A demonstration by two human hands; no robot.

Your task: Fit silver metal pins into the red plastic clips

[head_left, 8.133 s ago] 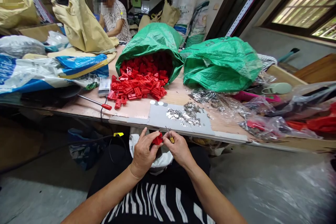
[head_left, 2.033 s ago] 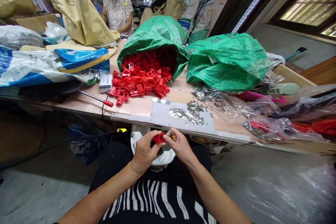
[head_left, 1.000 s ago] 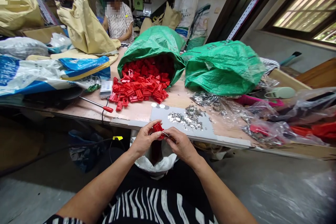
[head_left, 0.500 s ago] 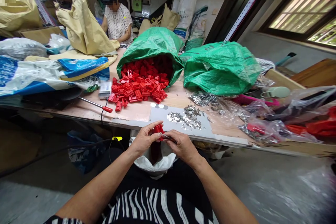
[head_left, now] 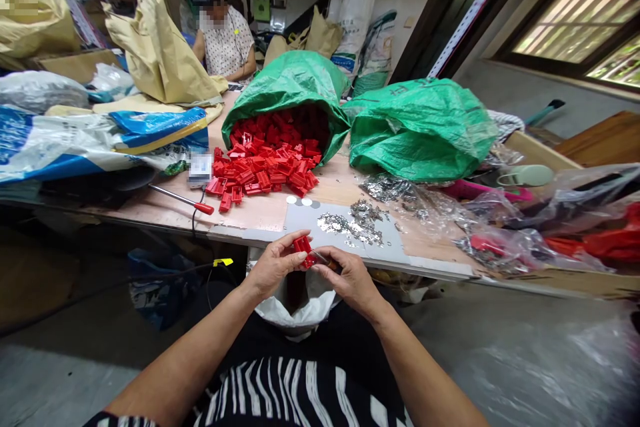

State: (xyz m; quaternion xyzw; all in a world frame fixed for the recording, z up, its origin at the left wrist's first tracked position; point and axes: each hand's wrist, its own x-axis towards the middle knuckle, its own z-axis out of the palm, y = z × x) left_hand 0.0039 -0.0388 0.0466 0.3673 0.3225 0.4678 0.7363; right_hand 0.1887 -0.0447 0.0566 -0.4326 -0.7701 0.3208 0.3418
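My left hand (head_left: 274,268) pinches a red plastic part (head_left: 303,251) between thumb and fingers, just off the table's front edge. In my right hand (head_left: 349,277) is a screwdriver (head_left: 320,256), its thin metal shaft pointing left with the tip against the red part. Fingers cover most of its handle. Below both hands an open white sack (head_left: 286,327) sits by my lap. On a grey sheet (head_left: 300,221) just beyond lie small shiny metal pieces (head_left: 350,228). More red parts (head_left: 270,163) spill from a green sack (head_left: 290,77) farther back.
A red-handled tool (head_left: 204,207) lies at the left near the table edge. Another green sack (head_left: 420,127) stands right of the first, with clear plastic bags (head_left: 505,240) along the right side. Across the table sits another person (head_left: 227,43). Tan sacks (head_left: 150,53) stand at the back left.
The red part has tilted in my left hand, showing more of its hollow side. My right hand has shifted slightly, with the screwdriver shaft now at a different angle.
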